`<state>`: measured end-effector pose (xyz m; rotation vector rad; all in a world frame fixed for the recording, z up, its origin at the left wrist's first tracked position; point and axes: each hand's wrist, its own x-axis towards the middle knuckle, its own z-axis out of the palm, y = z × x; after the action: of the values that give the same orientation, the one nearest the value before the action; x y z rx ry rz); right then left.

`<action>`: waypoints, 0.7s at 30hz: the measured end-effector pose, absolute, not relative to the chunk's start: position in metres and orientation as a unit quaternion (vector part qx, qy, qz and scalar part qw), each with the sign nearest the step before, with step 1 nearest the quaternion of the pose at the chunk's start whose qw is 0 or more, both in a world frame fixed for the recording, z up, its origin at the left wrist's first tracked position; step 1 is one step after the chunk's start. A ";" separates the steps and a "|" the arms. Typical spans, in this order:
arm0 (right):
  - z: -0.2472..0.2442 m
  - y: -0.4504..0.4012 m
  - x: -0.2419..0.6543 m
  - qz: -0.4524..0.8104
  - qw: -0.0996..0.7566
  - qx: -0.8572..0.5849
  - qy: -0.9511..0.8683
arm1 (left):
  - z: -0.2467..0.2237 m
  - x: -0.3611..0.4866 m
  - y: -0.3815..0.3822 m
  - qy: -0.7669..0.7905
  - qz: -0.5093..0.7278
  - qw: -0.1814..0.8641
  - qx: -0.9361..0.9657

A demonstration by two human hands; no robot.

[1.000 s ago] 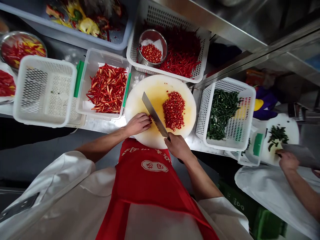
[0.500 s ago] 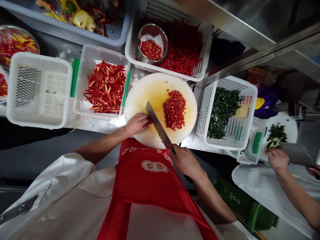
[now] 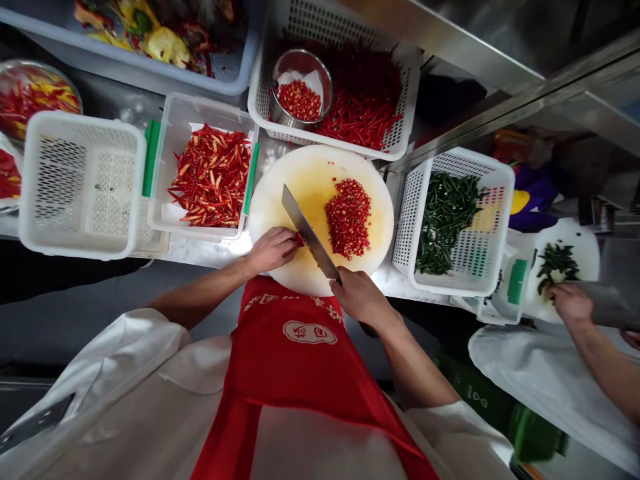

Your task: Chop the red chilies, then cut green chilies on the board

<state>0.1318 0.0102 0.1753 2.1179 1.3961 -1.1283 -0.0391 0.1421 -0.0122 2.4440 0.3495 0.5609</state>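
Note:
My right hand (image 3: 361, 293) is closed round the handle of a cleaver (image 3: 307, 230), whose blade slants up and left across a round white cutting board (image 3: 280, 173). At the board's lower left, my left hand (image 3: 274, 250) has its fingers curled and pressed on red chilies (image 3: 299, 240), right beside the blade. The fingers cover most of these chilies. To the right of the blade lies a heap of chopped red chili rings (image 3: 349, 219).
Left of the board is a clear bin (image 3: 165, 133) of red chilies, then a white basket (image 3: 30, 180). Behind stands a basket (image 3: 405, 127) of red chilies with a metal bowl (image 3: 284, 113). Rightward are a basket of green chilies (image 3: 443, 227) and a co-worker's hand (image 3: 573, 303).
My right hand and the cleaver have shifted up and slightly left, with the blade tip farther left. My left hand stays nearly in place. The co-worker's hand has moved slightly right and up.

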 end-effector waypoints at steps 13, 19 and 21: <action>0.139 0.018 0.122 -0.368 0.187 0.751 0.515 | -0.015 -0.039 0.140 0.135 0.204 0.300 0.922; 0.187 -0.007 0.130 -0.428 0.174 0.749 0.475 | -0.016 -0.041 0.138 0.150 0.209 0.298 0.919; 0.177 -0.013 0.123 -0.428 0.174 0.754 0.468 | -0.017 -0.040 0.139 0.147 0.204 0.303 0.919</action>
<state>0.1227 -0.0128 0.1766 2.1370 1.3271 -1.2125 -0.0396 0.1390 -0.0168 2.4367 0.3901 0.5396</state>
